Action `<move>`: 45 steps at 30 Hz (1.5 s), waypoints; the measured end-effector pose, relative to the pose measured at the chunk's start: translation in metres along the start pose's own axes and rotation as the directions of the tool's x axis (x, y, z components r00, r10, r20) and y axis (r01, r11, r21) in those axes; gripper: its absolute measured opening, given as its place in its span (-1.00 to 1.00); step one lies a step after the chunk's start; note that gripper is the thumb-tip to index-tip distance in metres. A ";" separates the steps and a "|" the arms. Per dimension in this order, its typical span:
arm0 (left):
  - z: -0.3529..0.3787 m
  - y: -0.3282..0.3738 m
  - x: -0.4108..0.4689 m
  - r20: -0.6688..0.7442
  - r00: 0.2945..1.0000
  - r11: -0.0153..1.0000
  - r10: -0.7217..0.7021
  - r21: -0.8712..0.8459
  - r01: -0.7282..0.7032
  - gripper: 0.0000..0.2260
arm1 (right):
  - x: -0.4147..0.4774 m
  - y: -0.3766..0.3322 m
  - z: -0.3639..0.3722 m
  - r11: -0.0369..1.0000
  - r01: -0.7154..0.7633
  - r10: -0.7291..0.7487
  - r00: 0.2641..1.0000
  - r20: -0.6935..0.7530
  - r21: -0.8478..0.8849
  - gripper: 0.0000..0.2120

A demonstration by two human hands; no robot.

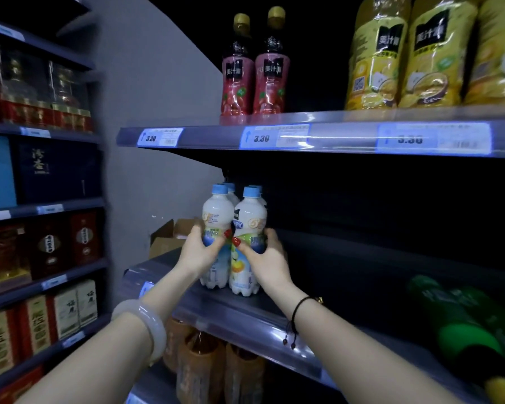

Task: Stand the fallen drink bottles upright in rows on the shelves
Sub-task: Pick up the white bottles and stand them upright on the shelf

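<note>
Gripping one white blue-capped drink bottle in each hand: my left hand [199, 252] curls round the left bottle [216, 214], my right hand [264, 256] round the right bottle [250, 214]. Both bottles stand upright and touching near the front-left edge of the middle shelf [245, 314], probably to square them against the rear pair [231, 188]. Green bottles [464, 325] lie fallen toward the shelf's right end, well apart.

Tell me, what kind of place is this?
Probably a shop's drinks aisle: blue-and-white paper price tags reading 3.30 sit along the grey shelf edge, and identical red plastic juice bottles stand side by side above white blue-capped plastic bottles.
</note>
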State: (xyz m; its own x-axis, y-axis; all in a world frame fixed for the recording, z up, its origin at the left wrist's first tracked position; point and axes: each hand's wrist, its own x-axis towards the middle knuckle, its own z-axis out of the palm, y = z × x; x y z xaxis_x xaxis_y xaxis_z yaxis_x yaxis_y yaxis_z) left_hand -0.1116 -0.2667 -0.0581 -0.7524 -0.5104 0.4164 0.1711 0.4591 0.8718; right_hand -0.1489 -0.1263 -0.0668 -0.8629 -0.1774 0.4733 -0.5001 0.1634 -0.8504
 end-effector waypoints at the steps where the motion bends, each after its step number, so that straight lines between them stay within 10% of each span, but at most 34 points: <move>1: 0.002 0.001 -0.005 -0.030 1.000 1.000 -0.008 0.027 0.009 -0.32 | -0.002 -0.001 -0.004 1.000 -0.001 0.002 1.000 0.019 -0.020 -0.51; 3: 0.006 0.004 -0.022 -0.172 0.984 0.995 0.053 0.096 -0.037 -0.16 | -0.009 -0.001 -0.016 0.999 -0.006 0.007 1.000 0.026 -0.050 -0.49; 7: 0.021 0.020 -0.066 -0.373 0.863 0.932 0.342 0.254 -0.259 -0.44 | -0.030 0.003 -0.060 0.988 -0.001 -0.007 0.999 -0.052 -0.152 -0.52; 22: 0.229 0.175 -0.214 0.212 0.769 0.786 0.603 -0.324 -0.527 -0.77 | -0.148 -0.030 -0.362 0.880 -0.117 -0.115 0.888 -0.446 -0.460 -0.82; 39: 0.463 0.369 -0.420 0.510 0.372 0.612 0.776 -0.465 -0.639 -0.66 | -0.279 -0.008 -0.719 0.653 -0.384 -0.093 0.815 -0.572 -0.653 -0.80; 45: 0.548 0.420 -0.490 0.626 0.085 0.305 0.775 -0.253 -0.918 -0.57 | -0.311 0.010 -0.841 0.398 -0.523 -0.018 0.817 -0.577 -0.753 -0.65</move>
State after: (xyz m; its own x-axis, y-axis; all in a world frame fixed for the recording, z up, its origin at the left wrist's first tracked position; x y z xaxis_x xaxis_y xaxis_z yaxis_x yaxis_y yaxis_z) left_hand -0.0197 0.5746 -0.0368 -0.3293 0.7677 0.5497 0.9040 0.4245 -0.0512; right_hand 0.0530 0.7464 -0.0297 -0.7382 0.4119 0.5343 0.1970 0.8891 -0.4132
